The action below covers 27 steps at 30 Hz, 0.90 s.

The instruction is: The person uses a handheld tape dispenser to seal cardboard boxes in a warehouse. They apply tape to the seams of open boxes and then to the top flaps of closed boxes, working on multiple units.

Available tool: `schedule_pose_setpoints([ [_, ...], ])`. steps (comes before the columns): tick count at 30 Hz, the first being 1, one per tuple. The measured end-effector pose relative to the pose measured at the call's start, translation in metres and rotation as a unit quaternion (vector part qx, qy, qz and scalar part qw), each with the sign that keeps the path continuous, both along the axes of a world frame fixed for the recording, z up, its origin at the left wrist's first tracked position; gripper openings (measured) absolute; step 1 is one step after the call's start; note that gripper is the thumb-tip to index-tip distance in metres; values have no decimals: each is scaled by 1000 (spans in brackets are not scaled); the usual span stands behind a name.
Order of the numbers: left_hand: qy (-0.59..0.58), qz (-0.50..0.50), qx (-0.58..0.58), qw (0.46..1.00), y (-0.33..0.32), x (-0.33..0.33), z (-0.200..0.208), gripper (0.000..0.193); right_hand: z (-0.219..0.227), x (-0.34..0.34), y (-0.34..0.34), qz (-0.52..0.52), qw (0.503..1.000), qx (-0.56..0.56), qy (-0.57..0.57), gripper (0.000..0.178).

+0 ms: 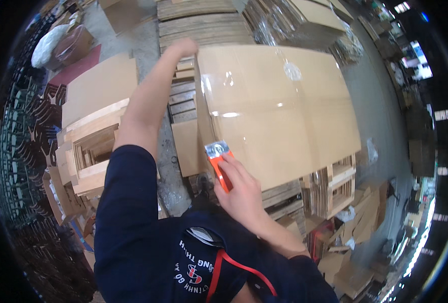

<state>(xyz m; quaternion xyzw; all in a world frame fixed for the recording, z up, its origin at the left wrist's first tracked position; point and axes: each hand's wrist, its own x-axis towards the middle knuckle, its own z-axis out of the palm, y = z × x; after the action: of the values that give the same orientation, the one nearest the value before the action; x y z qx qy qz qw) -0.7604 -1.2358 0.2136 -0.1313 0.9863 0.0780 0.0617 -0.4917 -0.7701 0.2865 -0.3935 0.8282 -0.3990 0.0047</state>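
A large brown cardboard box (284,121) lies in front of me, with shiny clear tape along its left edge and across its top. At its far left corner is my left hand (184,48), the arm stretched out; its fingers look curled at the box edge, though their tips are hidden. Closer to me, my right hand (241,194) is closed around an orange-handled tool (221,172) with a wide silver head (217,149). That head is at the box's near left edge; whether it touches the cardboard I cannot tell.
Wooden pallets (203,25) lie beyond and under the box. Left of my arm stand pale wooden frames (95,134) with cardboard on top. Stacked flat cardboard (304,25) is at the far right, more wooden frames (340,187) at the near right. Cardboard scraps (360,217) litter the floor.
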Motion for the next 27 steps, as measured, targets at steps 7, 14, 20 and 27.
schedule_pose_setpoints([
  [7, 151, 211, 22, 965, 100, -28, -77, 89, 16, -5, -8, -30, 997, 48, -51, 47],
  [14, 173, 192, 23, 966, 121, -22, -68, 100, 10, 84, 113, -34, 987, 49, -150, 49],
  [20, 162, 222, -4, 962, 150, -17, -67, 109, -11, 109, 171, -32, 977, 17, -210, 48],
  [27, 179, 245, 8, 953, 167, -7, -93, 101, -58, 119, 169, -43, 980, 75, -178, 41],
])
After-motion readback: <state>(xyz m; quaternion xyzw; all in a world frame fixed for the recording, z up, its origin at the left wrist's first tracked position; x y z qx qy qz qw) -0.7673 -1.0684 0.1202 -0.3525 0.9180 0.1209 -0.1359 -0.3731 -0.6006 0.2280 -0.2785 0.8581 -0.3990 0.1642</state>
